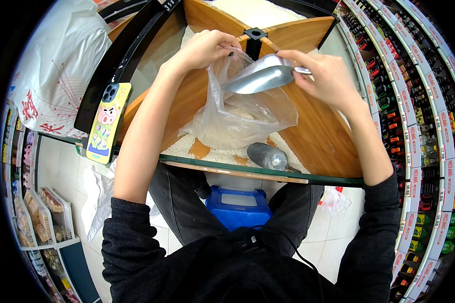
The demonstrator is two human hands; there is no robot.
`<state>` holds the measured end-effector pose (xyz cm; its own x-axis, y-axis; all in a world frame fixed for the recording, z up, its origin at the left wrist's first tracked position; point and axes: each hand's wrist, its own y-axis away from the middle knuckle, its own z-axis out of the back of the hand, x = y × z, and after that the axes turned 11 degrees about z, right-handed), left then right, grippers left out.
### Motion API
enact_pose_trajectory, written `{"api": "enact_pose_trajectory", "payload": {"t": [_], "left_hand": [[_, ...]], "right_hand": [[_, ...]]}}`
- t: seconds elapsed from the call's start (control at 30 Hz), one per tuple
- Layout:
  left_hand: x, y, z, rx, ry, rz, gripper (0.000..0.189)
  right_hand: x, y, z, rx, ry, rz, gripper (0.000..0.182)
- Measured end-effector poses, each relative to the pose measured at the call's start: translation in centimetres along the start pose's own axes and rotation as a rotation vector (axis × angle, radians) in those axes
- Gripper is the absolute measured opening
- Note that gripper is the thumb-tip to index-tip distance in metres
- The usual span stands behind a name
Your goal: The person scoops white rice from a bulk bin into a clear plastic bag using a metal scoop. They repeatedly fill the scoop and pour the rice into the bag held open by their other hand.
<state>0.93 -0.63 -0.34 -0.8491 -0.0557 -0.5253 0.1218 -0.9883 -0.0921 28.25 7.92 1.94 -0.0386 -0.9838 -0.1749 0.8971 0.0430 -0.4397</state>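
My left hand (212, 47) pinches the upper edge of a clear plastic bag (246, 121), holding its mouth up. White rice shows in the bottom of the bag, which sags into a wedge-shaped wooden bin compartment (307, 128). In my right hand (322, 75) is the handle of a shiny metal scoop (265, 79). The scoop is tilted, its tip pointing left into the bag's mouth. Whether any rice is left in it I cannot tell. A second, duller metal scoop (267, 156) lies below the bag on loose rice grains (220, 155) scattered over the compartment floor.
A phone in a yellow case (108, 123) rests on the bin's left rim, beside a large white plastic sack (60, 72). White grain (258, 11) fills the far compartment. Shelves of bottles (394, 125) curve along the right. A blue plastic stool (237, 208) stands between my legs.
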Motion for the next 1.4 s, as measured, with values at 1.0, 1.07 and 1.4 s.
{"api": "enact_pose_trajectory", "payload": {"t": [1.0,1.07,1.4], "left_hand": [[0.7,0.1,0.0,-0.065,-0.026,-0.110,0.021],[-0.7,0.2,0.2,-0.001,-0.012,0.034,0.021],[0.0,0.2,0.1,-0.009,-0.009,0.004,0.020]], "right_hand": [[-8.1,9.4,-12.1,0.679,-0.303,-0.792,0.037],[-8.0,10.0,-12.4,0.655,-0.432,-0.795,0.037],[-9.7,11.0,-15.4,0.545,-0.696,-0.769,0.038]]}}
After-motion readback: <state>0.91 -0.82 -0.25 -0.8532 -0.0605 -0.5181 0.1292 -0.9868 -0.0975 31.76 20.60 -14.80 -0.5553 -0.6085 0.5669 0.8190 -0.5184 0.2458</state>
